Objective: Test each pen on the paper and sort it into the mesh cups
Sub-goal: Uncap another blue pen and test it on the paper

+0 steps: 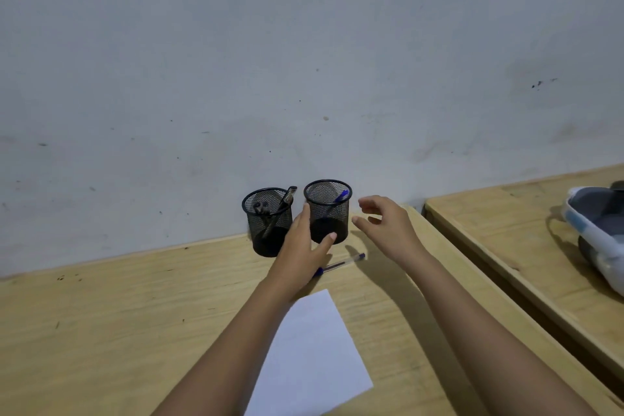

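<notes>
Two black mesh cups stand by the wall. The left cup [266,223] holds a black pen and other dark pens. The right cup [327,209] holds one blue pen [339,199]. My left hand [304,243] grips the right cup, fingers behind its left side and thumb on its front base. My right hand [385,219] hovers just right of that cup, fingers spread, holding nothing. A blue-capped clear pen [344,262] lies on the wooden desk [118,314] in front of the cups, partly under my left hand. A white paper [310,358] lies nearer me, partly covered by my left forearm.
The grey wall [304,61] rises right behind the cups. A gap separates the desk from a second wooden desk [506,230] on the right, which carries a white and grey object [597,230] at the frame's edge.
</notes>
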{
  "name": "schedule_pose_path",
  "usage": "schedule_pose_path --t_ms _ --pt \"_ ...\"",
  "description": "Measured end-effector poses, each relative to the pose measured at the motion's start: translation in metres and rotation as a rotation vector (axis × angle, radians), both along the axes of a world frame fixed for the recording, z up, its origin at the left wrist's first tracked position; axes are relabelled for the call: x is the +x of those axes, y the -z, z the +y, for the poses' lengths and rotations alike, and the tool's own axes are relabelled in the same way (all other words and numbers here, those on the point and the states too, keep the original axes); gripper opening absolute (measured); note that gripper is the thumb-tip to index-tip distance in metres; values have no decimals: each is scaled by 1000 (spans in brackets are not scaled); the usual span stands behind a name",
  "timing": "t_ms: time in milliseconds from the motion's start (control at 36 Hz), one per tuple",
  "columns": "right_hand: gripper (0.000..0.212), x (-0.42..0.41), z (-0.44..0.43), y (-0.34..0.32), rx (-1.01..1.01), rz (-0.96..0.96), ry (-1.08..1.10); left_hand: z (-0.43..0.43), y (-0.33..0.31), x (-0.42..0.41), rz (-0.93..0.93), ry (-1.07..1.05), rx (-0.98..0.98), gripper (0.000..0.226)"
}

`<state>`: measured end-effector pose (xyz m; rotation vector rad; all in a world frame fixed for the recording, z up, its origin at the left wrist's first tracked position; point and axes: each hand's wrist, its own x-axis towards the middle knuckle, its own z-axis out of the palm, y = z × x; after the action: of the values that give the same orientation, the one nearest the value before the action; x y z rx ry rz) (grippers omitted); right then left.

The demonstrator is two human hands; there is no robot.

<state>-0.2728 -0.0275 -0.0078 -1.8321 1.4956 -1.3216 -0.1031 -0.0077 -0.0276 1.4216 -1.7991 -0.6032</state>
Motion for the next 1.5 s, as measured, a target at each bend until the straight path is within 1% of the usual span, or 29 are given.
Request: schedule_pose_path --t_ms 56,139,222,306,389,472,583,694,750,778,833,861,917,972,1028,1083,1111,1167,1222,1361,1417,1500 --pt "33 4 9 9 27 28 -17 13 3 15 -79 70 21 71" --pt "33 13 21 24 81 108 -59 32 8 40 -213 120 57 63" --pt "34 23 31 34 113 244 -127 46 14 69 -304 125 132 63" --pt "32 31 34 35 113 352 -200 50 15 91 -349 101 203 60" --pt "26 29 30 31 121 431 -226 47 12 97 -462 114 223 55" --pt "22 24 27 30 124 523 -233 42 12 92 -523 136 219 57" --pt "16 21 27 28 124 548 -238 38 14 82 -568 129 238 63" --pt "12 22 27 26 115 518 -220 37 11 78 -581 122 250 63" --pt "11 56 51 14 94 521 -267 66 5 109 -543 81 236 62" --pt "10 56 51 12 86 498 -266 66 5 108 -540 99 235 59" --pt "9 60 54 9 85 487 -272 65 6 106 -494 103 233 43" --pt "9 61 53 9 80 487 -271 66 4 103 -432 98 221 35" --pt "9 63 54 6 64 474 -276 66 2 98 -265 85 186 32" --pt "10 67 54 2 46 465 -297 69 -4 92 -112 70 159 33" --pt "10 70 52 -2 28 486 -325 71 -7 89 25 62 123 25" --pt "9 71 51 -8 3 506 -348 71 -11 89 101 59 93 14" --pt "9 71 51 -10 -10 492 -357 71 -14 90 139 56 92 12" --pt "8 68 54 -15 -14 418 -379 72 -19 94 214 50 91 16" --pt "8 64 58 -18 4 328 -402 75 -24 100 247 50 80 20" --pt "11 57 73 -26 135 68 -445 91 -31 118 382 31 102 18" --pt "12 59 78 -26 177 -100 -463 97 -32 123 447 25 119 20" --pt "14 68 84 -22 170 -409 -421 104 -35 125 561 31 146 20"
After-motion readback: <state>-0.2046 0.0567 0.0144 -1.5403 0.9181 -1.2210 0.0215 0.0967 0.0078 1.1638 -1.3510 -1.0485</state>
